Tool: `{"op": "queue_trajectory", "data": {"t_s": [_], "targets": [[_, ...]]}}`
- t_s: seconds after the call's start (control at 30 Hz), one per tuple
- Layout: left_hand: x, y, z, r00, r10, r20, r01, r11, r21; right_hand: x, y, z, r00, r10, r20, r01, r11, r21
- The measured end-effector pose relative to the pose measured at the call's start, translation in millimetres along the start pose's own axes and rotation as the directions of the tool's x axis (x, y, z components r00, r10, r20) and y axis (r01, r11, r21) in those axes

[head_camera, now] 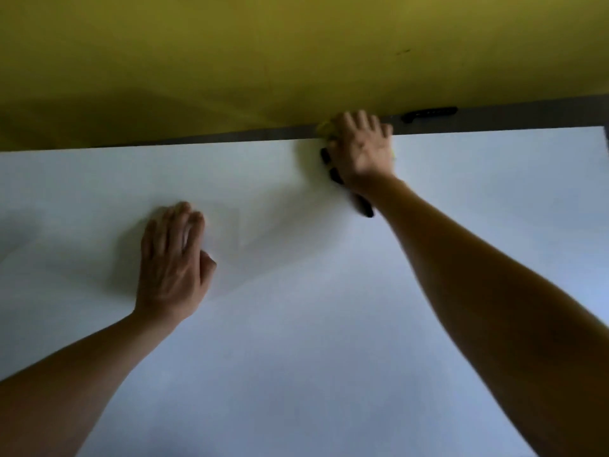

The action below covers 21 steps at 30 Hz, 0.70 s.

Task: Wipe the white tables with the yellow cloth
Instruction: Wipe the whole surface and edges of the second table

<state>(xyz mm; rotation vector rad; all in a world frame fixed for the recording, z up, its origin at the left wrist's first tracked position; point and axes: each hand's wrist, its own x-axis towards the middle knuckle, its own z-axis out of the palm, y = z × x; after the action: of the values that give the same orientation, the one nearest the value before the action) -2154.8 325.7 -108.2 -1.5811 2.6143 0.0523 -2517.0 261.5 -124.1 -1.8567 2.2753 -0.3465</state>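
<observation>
A white table [296,324] fills most of the view. My right hand [361,148] reaches to the table's far edge and presses flat on the yellow cloth [324,128], of which only small bits show beside the fingers. My left hand [173,258] rests palm down on the table at the left of the middle, fingers straight, holding nothing. Dark oblong shapes [362,206] lie on the table under my right wrist; what they are I cannot tell.
A yellow wall [296,54] rises right behind the table. A grey strip [494,117] runs between wall and table edge, with a black object [428,113] on it to the right of my right hand.
</observation>
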Motion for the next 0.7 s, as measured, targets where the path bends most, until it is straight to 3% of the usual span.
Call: {"op": "queue_trajectory", "data": {"t_s": [0.07,0.2,0.27,0.4,0.6,0.7], "targets": [[13,32,-5,1.0,-0.02,-0.006,0.02,0.997,-0.069,-11,58,-20,0.998,0.066,-0.025,-0.066,0.998,0.004],[57,141,-2,0.958,0.277,-0.078,-0.287,0.931,-0.225,-14,114,-37,0.988,0.15,-0.047,-0.151,0.988,-0.021],[69,205,2,0.928,0.366,-0.075,-0.373,0.893,-0.253,-9,116,-36,0.987,0.153,-0.042,-0.155,0.987,-0.038],[71,264,6,0.956,0.293,-0.027,-0.291,0.927,-0.237,-6,113,-35,0.99,0.139,-0.038,-0.14,0.989,-0.036],[71,263,12,0.961,0.27,-0.056,-0.276,0.946,-0.17,-7,122,-35,1.0,-0.002,-0.029,0.001,0.999,-0.033],[73,264,12,0.958,0.277,-0.078,-0.286,0.945,-0.159,-16,164,-49,0.998,0.042,-0.047,-0.043,0.999,-0.019]]}}
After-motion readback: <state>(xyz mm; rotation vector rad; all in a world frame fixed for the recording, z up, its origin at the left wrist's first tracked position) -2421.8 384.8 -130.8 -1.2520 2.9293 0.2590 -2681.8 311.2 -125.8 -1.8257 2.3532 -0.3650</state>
